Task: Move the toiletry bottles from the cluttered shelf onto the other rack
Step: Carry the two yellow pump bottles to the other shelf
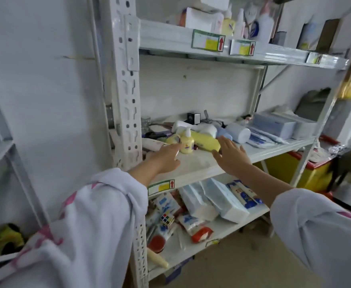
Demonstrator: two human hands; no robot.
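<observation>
White middle shelf (201, 163): yellow pump bottle (186, 143) near front left, yellow tube (205, 140) beside it, white bottle (238, 133) lying mid-shelf, boxes (274, 124) toward right end.

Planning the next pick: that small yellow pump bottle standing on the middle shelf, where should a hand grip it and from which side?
Probably the body of the yellow pump bottle, from the front. It stands upright at the front of the clutter, with bare shelf before it. A yellow tube lies close on its right, other items crowd behind, and the pump head is narrow. The left hand, open, is nearest.
</observation>
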